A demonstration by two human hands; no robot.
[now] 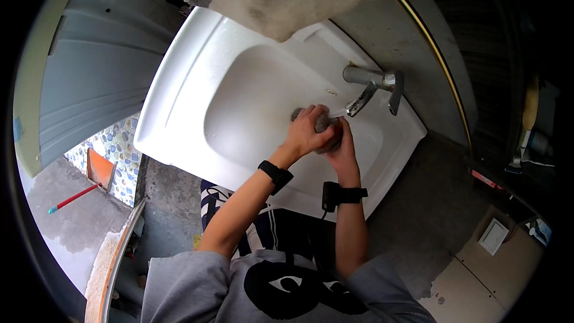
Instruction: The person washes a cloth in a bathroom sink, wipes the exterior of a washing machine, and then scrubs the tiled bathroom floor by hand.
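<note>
Over the basin of a white ceramic sink (251,98), both my hands grip a wet, grey-brown cloth (322,123). My left hand (307,130) presses on it from the left, fingers curled over the top. On the other side my right hand (343,143) wraps it, thumb and fingers partly hidden. Something reddish shows between the hands; I cannot tell what it is. A thin stream of water runs from the spout of the chrome faucet (358,98) onto the cloth. A dark part at the cloth's left lies beside my left fingertips.
A beige towel (300,0) hangs over the sink's far edge. The faucet stands at the right rim by the wall. To the left is a grey-blue door (107,63); beyond it a red-handled tool (74,198) lies near the floor. Brushes (522,143) are at the far right.
</note>
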